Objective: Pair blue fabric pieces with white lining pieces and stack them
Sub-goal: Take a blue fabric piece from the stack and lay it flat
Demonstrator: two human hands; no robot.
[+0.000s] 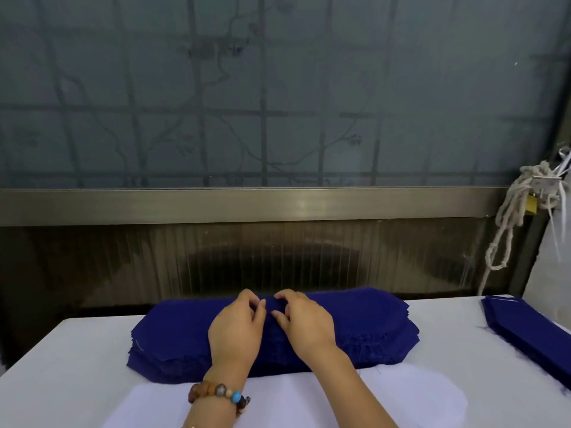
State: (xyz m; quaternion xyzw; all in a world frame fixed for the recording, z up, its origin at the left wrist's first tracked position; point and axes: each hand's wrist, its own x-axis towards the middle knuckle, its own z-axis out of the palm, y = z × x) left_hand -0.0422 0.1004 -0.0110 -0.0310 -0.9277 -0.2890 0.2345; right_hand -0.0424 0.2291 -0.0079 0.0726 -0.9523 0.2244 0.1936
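Blue fabric stack [370, 329]: thick pile of cut pcs, frayed edges, lying across far-middle of white table [77, 366].

Head view (only view):
- White lining piece [401, 393]: flat on table, nearer the person than the stack. Far edge touching or just under stack's near edge; can't tell which.
- L hand [238, 332]: on top-centre of stack, fingers curled, thumb and fingertips pinching top layer. Bead bracelet [219, 393] on wrist.
- R hand [309, 325]: just beside L, same pinch on top layer. The two hands' fingertips almost meet.
- Second blue pile [531, 325]: R edge of table, well apart from main stack.
- Rope [513, 217] w/ padlock [532, 203]: hanging at R, beyond table.

Step in hand (judged): peeling one blue pc off the top, to go w/ lining.
To do it well:
- Roll thumb against fingers to split one ply only.
- Check no 2nd pc clings at frayed edges.
- Lift w/ both hands so pc stays flat.
- Match outline to lining before stacking.
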